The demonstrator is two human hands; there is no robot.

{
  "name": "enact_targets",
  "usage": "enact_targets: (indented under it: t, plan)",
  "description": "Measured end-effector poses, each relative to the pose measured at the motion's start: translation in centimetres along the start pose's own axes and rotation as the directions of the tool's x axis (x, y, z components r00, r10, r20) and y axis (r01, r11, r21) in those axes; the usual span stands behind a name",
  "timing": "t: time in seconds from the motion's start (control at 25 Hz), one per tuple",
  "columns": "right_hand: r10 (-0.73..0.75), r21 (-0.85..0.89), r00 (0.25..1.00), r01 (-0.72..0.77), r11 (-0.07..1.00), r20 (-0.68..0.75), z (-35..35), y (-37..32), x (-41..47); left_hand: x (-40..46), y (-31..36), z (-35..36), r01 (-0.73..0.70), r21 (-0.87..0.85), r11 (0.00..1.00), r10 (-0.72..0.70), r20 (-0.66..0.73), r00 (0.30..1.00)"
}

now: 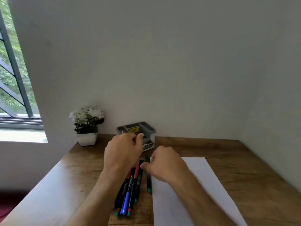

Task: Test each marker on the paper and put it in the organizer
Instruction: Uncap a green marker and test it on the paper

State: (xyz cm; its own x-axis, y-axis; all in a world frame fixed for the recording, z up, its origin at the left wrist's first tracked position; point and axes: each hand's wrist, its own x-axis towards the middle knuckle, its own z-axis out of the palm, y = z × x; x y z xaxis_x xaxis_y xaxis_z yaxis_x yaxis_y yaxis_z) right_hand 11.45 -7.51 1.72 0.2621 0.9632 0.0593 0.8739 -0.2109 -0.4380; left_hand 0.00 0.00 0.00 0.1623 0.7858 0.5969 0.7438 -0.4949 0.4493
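Note:
A bundle of markers (130,188) with blue, red and black barrels lies on the wooden desk (81,176) under my left forearm. A single green marker (148,183) lies along the left edge of the white paper (195,185). My right hand (164,163) is over its upper half, thumb and fingers curled down onto it. My left hand (123,150) hovers in front of the grey organizer (146,128) at the wall, its fingers curled and thumb against the forefinger. Whether it pinches something is unclear. The organizer's compartments show no markers.
A white pot of white flowers (87,126) stands left of the organizer by the wall. A window (14,79) is at the far left. The desk ends at the wall behind and on the right.

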Motion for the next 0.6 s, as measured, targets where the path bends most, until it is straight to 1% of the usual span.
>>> enact_targets:
  t: [0.04,0.12,0.16,0.28,0.4,0.6]
  plan:
    - [-0.007,-0.029,1.000,0.007,1.000,0.021,0.6,-0.1,0.1,-0.1,-0.2,0.1,-0.009,0.047,0.999,0.009,-0.007,1.000]
    - [-0.039,-0.129,0.999,0.038,0.991,-0.006,1.0,-0.4,0.0,-0.3,-0.5,0.6,-0.039,0.157,0.987,0.043,-0.026,0.999]
    - [-0.039,-0.152,0.999,0.038,0.988,-0.007,1.0,-0.5,-0.2,-0.5,-0.6,0.6,-0.058,0.166,0.984,0.063,-0.025,0.998]
    - [-0.026,-0.119,0.999,0.029,0.992,0.029,0.7,-0.8,-0.6,-0.4,-0.6,1.1,-0.080,0.200,0.977,0.086,-0.018,0.996]
    - [-0.002,-0.135,0.995,0.016,0.991,0.100,1.5,-0.9,-1.2,-0.7,-0.5,1.9,-0.065,0.193,0.979,0.063,0.014,0.998]
    - [0.015,-0.134,0.995,-0.002,0.991,0.095,2.7,-0.7,-1.4,-0.7,-0.3,1.6,-0.059,0.156,0.986,0.057,0.018,0.998]
